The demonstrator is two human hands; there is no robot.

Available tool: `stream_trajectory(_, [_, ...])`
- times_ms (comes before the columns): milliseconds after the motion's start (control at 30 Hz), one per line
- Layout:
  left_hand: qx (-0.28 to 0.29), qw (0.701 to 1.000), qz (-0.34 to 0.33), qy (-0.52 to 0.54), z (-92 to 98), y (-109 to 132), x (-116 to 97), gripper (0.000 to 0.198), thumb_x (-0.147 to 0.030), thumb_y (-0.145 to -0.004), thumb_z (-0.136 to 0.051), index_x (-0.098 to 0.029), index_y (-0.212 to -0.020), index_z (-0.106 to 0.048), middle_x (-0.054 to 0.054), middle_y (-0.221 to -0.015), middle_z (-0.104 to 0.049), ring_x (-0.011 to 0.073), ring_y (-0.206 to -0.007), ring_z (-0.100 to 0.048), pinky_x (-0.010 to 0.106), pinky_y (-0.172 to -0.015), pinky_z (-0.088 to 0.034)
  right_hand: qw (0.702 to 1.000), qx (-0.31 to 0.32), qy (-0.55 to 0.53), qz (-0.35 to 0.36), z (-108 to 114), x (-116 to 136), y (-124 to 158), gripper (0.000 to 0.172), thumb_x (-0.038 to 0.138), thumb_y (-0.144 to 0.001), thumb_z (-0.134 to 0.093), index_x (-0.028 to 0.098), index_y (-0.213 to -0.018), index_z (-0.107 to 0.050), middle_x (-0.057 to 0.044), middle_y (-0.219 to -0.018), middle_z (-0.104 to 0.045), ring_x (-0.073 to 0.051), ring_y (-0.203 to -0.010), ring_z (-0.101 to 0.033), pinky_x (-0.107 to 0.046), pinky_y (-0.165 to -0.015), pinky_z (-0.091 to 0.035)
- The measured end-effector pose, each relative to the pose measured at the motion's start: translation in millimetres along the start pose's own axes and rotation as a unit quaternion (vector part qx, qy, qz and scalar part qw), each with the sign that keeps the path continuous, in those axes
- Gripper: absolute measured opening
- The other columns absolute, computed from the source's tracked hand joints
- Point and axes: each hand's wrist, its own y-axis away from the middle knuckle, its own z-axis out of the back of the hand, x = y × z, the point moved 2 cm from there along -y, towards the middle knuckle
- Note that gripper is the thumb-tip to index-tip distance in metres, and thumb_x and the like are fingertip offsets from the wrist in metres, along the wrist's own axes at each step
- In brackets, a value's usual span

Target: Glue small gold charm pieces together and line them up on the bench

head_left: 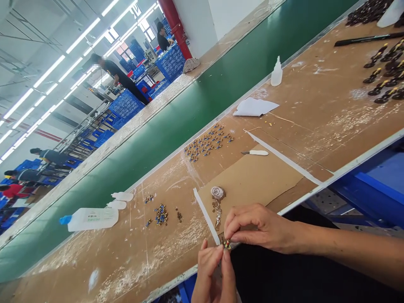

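Note:
Close to the table's front edge, my left hand pinches a small painted piece between thumb and forefinger. It shows yellow, green, red and dark spots, but its exact kind is too small to tell. From the right, my right hand has its thumb and fingertips closed on the same piece; the fingers hide part of it. Just beyond the hands lie a round lump of brownish putty-like material and a strand of small shiny brown bits.
A white-handled knife lies on a cardboard sheet. Rows of small blue-and-gold pieces and a pile sit beyond. A large bottle and a dropper bottle flank them. A green conveyor belt runs behind; people work further off.

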Motion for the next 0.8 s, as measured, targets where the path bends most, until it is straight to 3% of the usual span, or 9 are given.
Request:
stream_trajectory(100, [0.036,0.995,-0.057,-0.075,2.8,-0.1,0.5,0.012,-0.019,-0.080,-0.063,-0.024,-0.089,-0.068,-0.002,-0.073,-0.069,0.0112,-0.064,-0.060,0.037,-0.092,-0.045,1.000,0.002,-0.008,0.012,1.1,0.0,1.8,0.017,0.024,-0.087,-0.057,0.012,-0.087,-0.069,-0.007,-0.083,-0.067,-0.009,-0.079,-0.061,-0.020,-0.075,-0.048])
stream_trajectory(200, [0.061,0.985,-0.075,-0.140,5.2,1.9,2.8,0.009,-0.026,-0.084,-0.058,-0.023,-0.087,-0.066,-0.001,-0.071,-0.067,0.0120,-0.063,-0.059,0.038,-0.093,-0.044,0.999,0.000,-0.008,0.033,2.2,-0.2,2.8,0.015,0.022,-0.086,-0.058,0.012,-0.086,-0.068,-0.006,-0.083,-0.067,-0.009,-0.078,-0.061,-0.019,-0.074,-0.048])
stream_trajectory(367, [0.094,0.968,-0.097,-0.213,5.5,3.8,-1.8,0.008,-0.021,-0.084,-0.056,-0.023,-0.079,-0.063,-0.001,-0.066,-0.066,0.0126,-0.059,-0.059,0.042,-0.093,-0.045,0.997,0.001,0.017,0.079,3.3,-1.5,4.2,0.012,0.020,-0.087,-0.057,0.012,-0.087,-0.067,-0.006,-0.083,-0.066,-0.008,-0.078,-0.061,-0.018,-0.073,-0.048])
stream_trajectory(633, [0.091,0.954,-0.146,-0.247,3.8,-5.1,-21.8,0.012,-0.011,-0.078,-0.063,-0.022,-0.082,-0.064,-0.003,-0.070,-0.068,0.0101,-0.062,-0.062,0.041,-0.097,-0.044,0.985,-0.005,0.078,0.154,6.4,-2.0,5.6,0.011,0.015,-0.088,-0.055,0.011,-0.090,-0.065,-0.007,-0.085,-0.065,-0.007,-0.078,-0.061,-0.015,-0.074,-0.049])
stream_trajectory(800, [0.093,0.954,-0.169,-0.229,3.6,-5.3,-14.7,0.013,-0.011,-0.078,-0.063,-0.023,-0.083,-0.066,-0.003,-0.069,-0.069,0.0097,-0.061,-0.062,0.041,-0.095,-0.046,0.981,-0.016,0.088,0.171,5.4,-1.5,5.2,0.011,0.014,-0.087,-0.056,0.010,-0.090,-0.066,-0.008,-0.084,-0.064,-0.008,-0.077,-0.060,-0.015,-0.072,-0.049])
